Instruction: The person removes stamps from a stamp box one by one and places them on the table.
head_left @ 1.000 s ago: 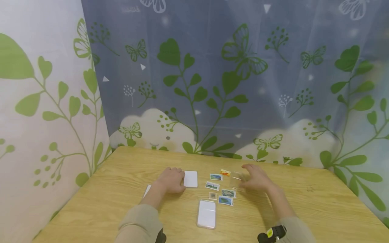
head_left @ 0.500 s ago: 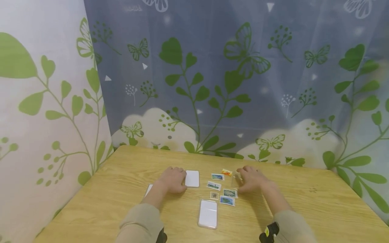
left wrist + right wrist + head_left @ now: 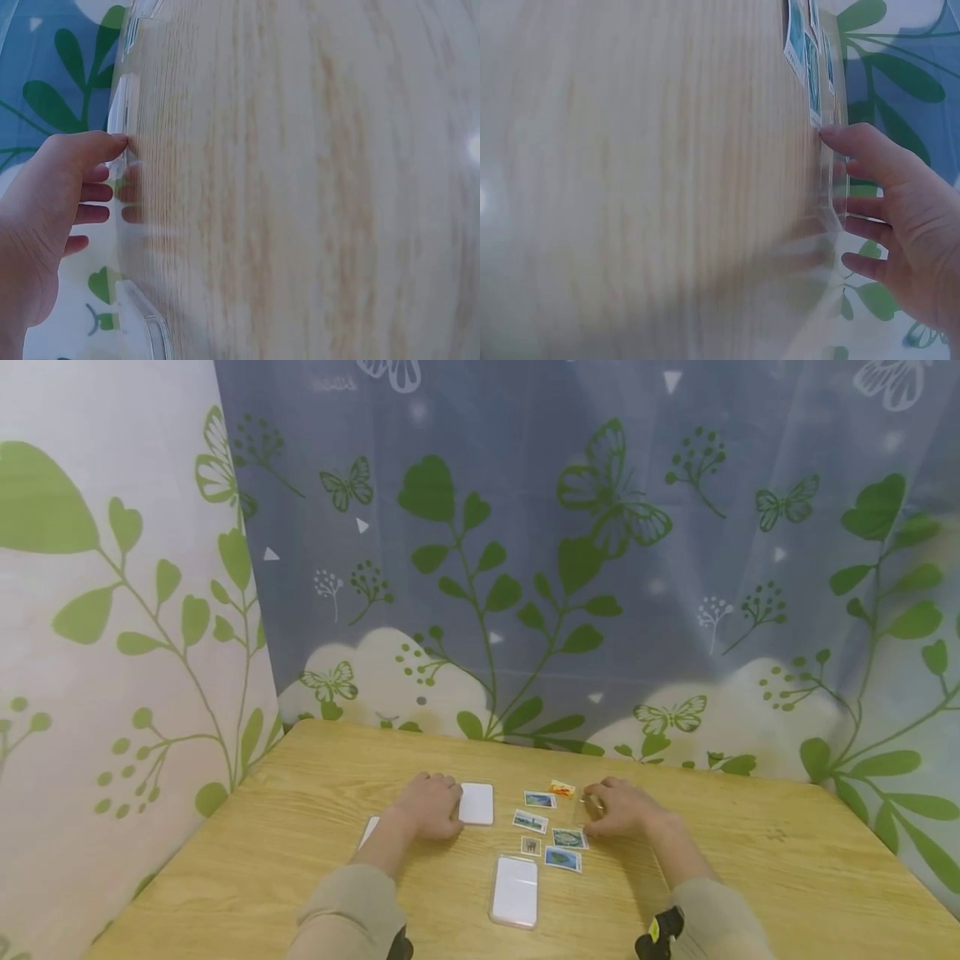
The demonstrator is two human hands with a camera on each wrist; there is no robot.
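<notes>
My left hand (image 3: 429, 807) rests at the left edge of a white card in a clear case (image 3: 477, 804), thumb and fingertips right at its side. In the left wrist view the thumb meets that case (image 3: 121, 112) while the fingers lie loose behind. My right hand (image 3: 624, 808) holds a clear plastic case (image 3: 580, 811) down at the table, thumb on the near side and fingers on the far side. In the right wrist view this case (image 3: 839, 191) shows between thumb and fingers. Stamps (image 3: 530, 821) lie scattered between the hands.
Another white card in a clear case (image 3: 515, 892) lies near the front, below the stamps. A third one (image 3: 369, 829) is partly hidden by the left forearm. A printed curtain (image 3: 517, 568) stands behind the wooden table (image 3: 720, 852).
My right hand has shifted left and down with the clear case, closer to the stamps. My left hand stays beside the white card; the head view has turned slightly.
</notes>
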